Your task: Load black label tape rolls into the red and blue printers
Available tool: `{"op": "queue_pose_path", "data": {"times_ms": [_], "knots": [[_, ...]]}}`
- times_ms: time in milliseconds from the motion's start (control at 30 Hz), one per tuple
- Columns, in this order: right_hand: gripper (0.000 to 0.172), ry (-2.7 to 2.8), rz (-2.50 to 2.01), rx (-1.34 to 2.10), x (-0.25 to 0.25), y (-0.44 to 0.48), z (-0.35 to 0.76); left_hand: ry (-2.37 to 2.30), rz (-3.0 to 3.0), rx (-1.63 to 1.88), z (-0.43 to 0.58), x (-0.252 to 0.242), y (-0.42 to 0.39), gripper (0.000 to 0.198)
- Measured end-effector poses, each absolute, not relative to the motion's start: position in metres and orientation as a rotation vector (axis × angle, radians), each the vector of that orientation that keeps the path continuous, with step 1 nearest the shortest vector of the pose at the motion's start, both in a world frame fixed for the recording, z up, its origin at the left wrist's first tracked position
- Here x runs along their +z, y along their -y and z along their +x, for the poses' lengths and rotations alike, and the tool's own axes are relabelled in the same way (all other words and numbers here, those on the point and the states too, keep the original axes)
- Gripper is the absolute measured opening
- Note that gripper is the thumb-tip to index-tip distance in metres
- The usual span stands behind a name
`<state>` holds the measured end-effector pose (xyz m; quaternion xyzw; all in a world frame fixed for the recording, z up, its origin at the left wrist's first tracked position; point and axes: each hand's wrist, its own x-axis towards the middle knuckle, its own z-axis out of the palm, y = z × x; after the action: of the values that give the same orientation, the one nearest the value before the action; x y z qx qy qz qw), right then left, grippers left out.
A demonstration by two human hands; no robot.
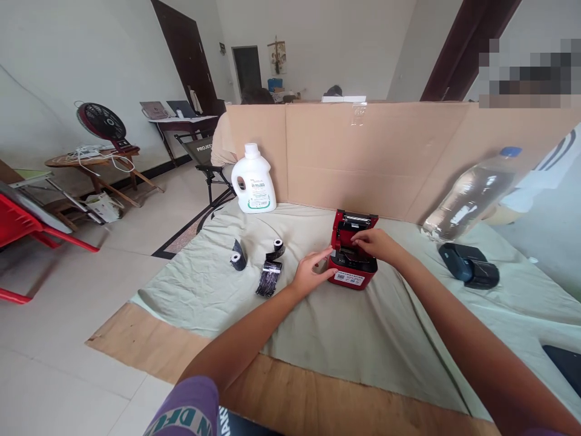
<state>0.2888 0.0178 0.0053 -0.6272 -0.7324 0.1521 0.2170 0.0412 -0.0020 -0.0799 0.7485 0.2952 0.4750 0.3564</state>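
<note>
A small red and black printer (351, 280) stands on the pale green cloth with its lid (338, 227) raised. My left hand (313, 272) rests against its left side, fingers and thumb spread apart. Inside the opening is my right hand (374, 243), fingertips pinched together; whatever they hold, if anything, is hidden. To the left lie a roll of black ribbon (238, 260), another small black roll (278, 245) with a loose strip, and a crumpled, shiny black packet (269, 280) with a white label.
A white detergent bottle (255, 181) stands before the cardboard screen (345, 157). A large clear bottle (472, 194) with a blue cap leans at the right, near a dark object (469, 266). A black flat item (565, 362) lies at the right edge. The wooden board (149, 330) shows in front.
</note>
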Motion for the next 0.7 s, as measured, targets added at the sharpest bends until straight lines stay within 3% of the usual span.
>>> {"op": "queue_pose_path", "data": {"times_ms": [100, 267, 367, 500, 600, 700], "knots": [[0.007, 2.185, -1.934, 0.529, 0.007, -0.049, 0.276, -0.799, 1.954, 1.206, 0.042, -0.082, 0.001, 0.057], [0.024, 2.211, -2.016, 0.550, -0.003, -0.067, 0.256, -0.815, 1.986, 1.180, 0.042, -0.084, -0.001, 0.060], [0.026, 2.241, -1.934, 0.555, 0.003, -0.060, 0.258, -0.826, 1.978, 1.182, 0.041, -0.082, 0.000, 0.061], [0.012, 2.261, -1.797, 0.477, 0.020, -0.036, 0.274, -0.798, 1.966, 1.150, 0.040, -0.078, 0.002, 0.062], [0.016, 2.124, -1.689, 0.360, 0.041, -0.021, 0.281, -0.763, 1.970, 1.155, 0.039, -0.077, 0.002, 0.062], [0.025, 1.950, -1.496, 0.559, 0.070, -0.014, 0.258, -0.732, 1.989, 1.174, 0.038, -0.078, 0.000, 0.061]]}}
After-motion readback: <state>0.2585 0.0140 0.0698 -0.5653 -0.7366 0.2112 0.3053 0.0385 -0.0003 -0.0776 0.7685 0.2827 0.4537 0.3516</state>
